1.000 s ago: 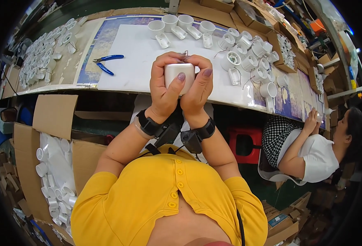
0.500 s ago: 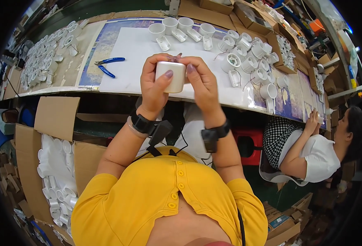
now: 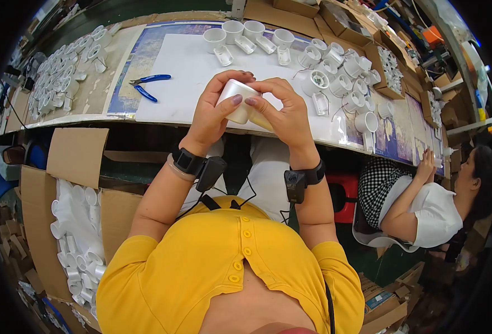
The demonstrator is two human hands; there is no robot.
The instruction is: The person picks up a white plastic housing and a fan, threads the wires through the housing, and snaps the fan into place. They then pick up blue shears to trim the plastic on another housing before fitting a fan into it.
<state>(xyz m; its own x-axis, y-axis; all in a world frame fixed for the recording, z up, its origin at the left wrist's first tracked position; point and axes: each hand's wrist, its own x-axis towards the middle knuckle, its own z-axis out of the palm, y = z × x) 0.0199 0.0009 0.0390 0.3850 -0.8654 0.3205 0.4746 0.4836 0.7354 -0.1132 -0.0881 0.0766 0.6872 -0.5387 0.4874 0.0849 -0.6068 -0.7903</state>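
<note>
Between both hands, above the table's near edge, is a white plastic cup-shaped housing [image 3: 235, 91], tilted. My left hand [image 3: 215, 106] wraps its left side, thumb pressed on the face toward me. My right hand [image 3: 284, 111] closes on the right side, its thumb tip against the housing too. What lies behind my fingers is hidden. Left of my hands, blue-handled cutting pliers [image 3: 150, 83] lie on the white sheet [image 3: 182, 67]. Beyond my hands stand several white cups [image 3: 214, 38], with small white half-open cases [image 3: 223, 55] beside them.
Many white housings with wires [image 3: 341, 84] crowd the table's right side, and more white parts [image 3: 62, 78] cover its left end. A carton [image 3: 37, 222] of white cups stands at lower left. At right sits a co-worker [image 3: 424, 211], beside a red stool [image 3: 343, 200].
The housing has tipped over and turned in my hands. My right hand has shifted right and lower, with its thumb moved down onto the housing's side.
</note>
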